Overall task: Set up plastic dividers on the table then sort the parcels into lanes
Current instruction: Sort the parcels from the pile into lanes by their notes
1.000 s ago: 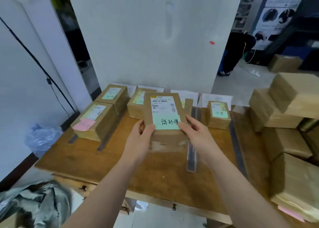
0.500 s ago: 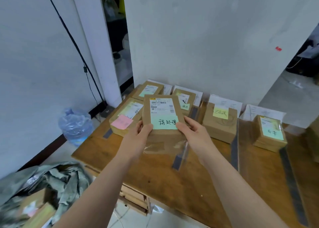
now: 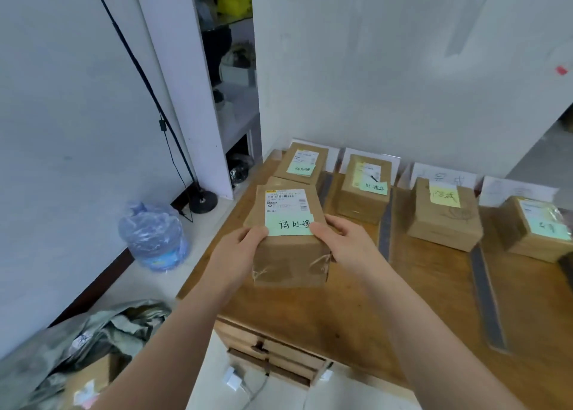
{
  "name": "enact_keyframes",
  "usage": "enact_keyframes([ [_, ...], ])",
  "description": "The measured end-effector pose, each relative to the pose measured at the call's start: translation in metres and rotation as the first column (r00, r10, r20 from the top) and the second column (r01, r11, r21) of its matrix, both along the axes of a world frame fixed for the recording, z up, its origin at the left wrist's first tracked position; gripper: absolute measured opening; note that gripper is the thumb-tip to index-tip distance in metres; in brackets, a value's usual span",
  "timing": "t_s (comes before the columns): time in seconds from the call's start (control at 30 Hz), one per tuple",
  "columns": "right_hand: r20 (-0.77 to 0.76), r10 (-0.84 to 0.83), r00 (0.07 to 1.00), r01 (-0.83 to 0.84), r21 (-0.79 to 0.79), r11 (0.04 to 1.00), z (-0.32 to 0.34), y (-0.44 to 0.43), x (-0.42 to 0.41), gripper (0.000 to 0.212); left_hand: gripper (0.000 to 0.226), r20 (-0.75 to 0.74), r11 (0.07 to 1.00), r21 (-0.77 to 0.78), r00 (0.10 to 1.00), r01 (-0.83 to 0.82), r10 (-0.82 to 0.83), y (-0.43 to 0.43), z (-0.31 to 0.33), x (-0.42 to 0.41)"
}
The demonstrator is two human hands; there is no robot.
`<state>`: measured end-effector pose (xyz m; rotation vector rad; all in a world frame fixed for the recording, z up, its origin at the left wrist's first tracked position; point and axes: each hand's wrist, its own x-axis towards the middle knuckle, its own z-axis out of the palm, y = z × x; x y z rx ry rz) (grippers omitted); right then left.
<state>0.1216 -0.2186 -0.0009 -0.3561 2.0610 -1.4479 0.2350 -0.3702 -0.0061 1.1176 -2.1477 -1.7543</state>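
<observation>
I hold a brown parcel (image 3: pixel 288 220) with a white shipping label and a green note, over the left lane of the wooden table (image 3: pixel 356 301). My left hand (image 3: pixel 240 251) grips its left edge and my right hand (image 3: pixel 344 242) grips its right edge. It covers most of another parcel lying under it. A parcel with a green note (image 3: pixel 302 163) lies further back in the same lane. Clear plastic dividers (image 3: pixel 386 223), (image 3: pixel 483 291) run front to back between lanes. Other parcels (image 3: pixel 366 187), (image 3: pixel 443 214), (image 3: pixel 539 229) sit in the lanes to the right.
White paper lane signs (image 3: pixel 440 175) lean against the wall behind the parcels. A water jug (image 3: pixel 155 236) and a lamp base (image 3: pixel 203 201) stand on the floor left of the table. A grey bag pile (image 3: pixel 77 344) lies at the lower left. Drawers (image 3: pixel 273 357) sit under the table.
The view has swung left and the held parcel has moved left from the middle lanes to over the leftmost lane. Both hands keep their grip on it.
</observation>
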Motion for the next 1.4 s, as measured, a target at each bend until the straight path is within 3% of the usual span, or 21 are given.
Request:
enact_keyframes([
  [0.33,0.134,-0.247,0.960,0.236,0.096,0.967,-0.033,-0.057,0.082,0.044,0.030,0.139,0.967,0.115,0.960,0.226,-0.241,-0.082,-0.032,0.040],
  [0.47,0.174,-0.304,0.937,0.286,0.121,0.950,-0.048,-0.064,0.099,0.036,0.032,0.163,0.948,0.159,0.940,0.276,-0.301,-0.092,-0.050,0.047],
  [0.6,0.204,-0.344,0.917,0.323,0.129,0.938,-0.066,-0.072,0.107,0.042,0.026,0.177,0.931,0.213,0.925,0.296,-0.335,-0.099,-0.068,0.045],
  [0.77,0.217,-0.368,0.904,0.345,0.138,0.928,-0.095,-0.077,0.110,0.044,0.019,0.194,0.914,0.254,0.909,0.316,-0.368,-0.102,-0.093,0.044],
  [1.0,0.229,-0.355,0.906,0.333,0.130,0.934,-0.125,-0.085,0.110,0.042,0.032,0.185,0.894,0.300,0.899,0.334,-0.398,-0.107,-0.127,0.046],
  [1.4,0.140,-0.358,0.923,0.330,0.191,0.925,-0.146,-0.099,0.105,0.046,0.041,0.187,0.896,0.224,0.885,0.383,-0.426,-0.110,-0.141,0.036],
])
